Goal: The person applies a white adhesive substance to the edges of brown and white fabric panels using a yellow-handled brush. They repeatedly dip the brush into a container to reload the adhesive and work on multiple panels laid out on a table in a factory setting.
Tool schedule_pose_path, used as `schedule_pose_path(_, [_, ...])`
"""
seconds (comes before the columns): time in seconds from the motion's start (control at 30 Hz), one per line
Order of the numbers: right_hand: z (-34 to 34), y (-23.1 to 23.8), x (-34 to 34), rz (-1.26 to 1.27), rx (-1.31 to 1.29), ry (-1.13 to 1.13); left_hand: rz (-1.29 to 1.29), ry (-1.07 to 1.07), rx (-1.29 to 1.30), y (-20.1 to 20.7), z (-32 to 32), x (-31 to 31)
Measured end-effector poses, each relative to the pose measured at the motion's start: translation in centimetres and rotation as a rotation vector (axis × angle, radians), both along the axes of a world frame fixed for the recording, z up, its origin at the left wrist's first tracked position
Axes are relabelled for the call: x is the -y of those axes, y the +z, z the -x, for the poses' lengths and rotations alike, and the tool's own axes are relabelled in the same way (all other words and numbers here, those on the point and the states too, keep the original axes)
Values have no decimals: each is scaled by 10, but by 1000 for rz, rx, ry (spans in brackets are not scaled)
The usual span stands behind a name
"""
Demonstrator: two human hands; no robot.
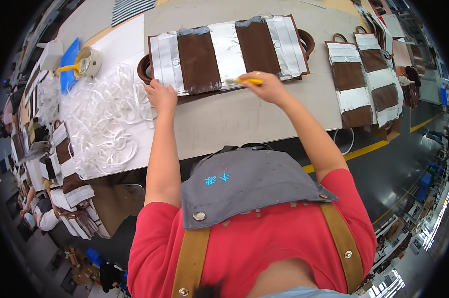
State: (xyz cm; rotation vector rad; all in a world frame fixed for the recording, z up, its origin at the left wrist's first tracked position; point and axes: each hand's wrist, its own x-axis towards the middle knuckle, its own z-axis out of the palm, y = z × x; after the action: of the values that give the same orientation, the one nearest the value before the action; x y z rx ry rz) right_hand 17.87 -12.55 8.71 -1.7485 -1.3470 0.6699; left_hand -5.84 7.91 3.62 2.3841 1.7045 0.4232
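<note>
A flat brown and white striped bag piece (200,54) lies on the table in front of me, with brown loop handles (306,42) sticking out at both ends. Greyish-white smears and loose threads mark its edges and its middle white strip. My left hand (162,96) rests on its near left corner, thumb and fingers pressing the edge. In my right hand (267,88) is a yellow-handled brush (252,81), whose bristle end points left onto the near edge of the middle white strip. The fingers wrap round the handle.
Left of the piece lies a heap of white ribbon strips (105,119). Beyond it stands a tub (91,63) with a yellow handled tool, next to a blue tray (69,62). More striped bag pieces (351,79) lie along the table's right edge. A person (48,218) is at lower left.
</note>
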Motion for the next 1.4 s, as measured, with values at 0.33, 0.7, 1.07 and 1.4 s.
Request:
schedule_pose_path(0.33, [-3, 22, -23, 149, 248, -30, -83, -76, -55, 7, 0, -1])
schedule_pose_path(0.7, [-54, 30, 25, 164, -199, -568, -3, -60, -83, 13, -8, -23])
schedule_pose_path(1.07, [-135, -48, 30, 1, 365, -876, 150, 35, -127, 11, -13, -55])
schedule_pose_path(1.4, [-107, -47, 6, -140, 534, -840, 732, 33, 820, -24, -5, -74])
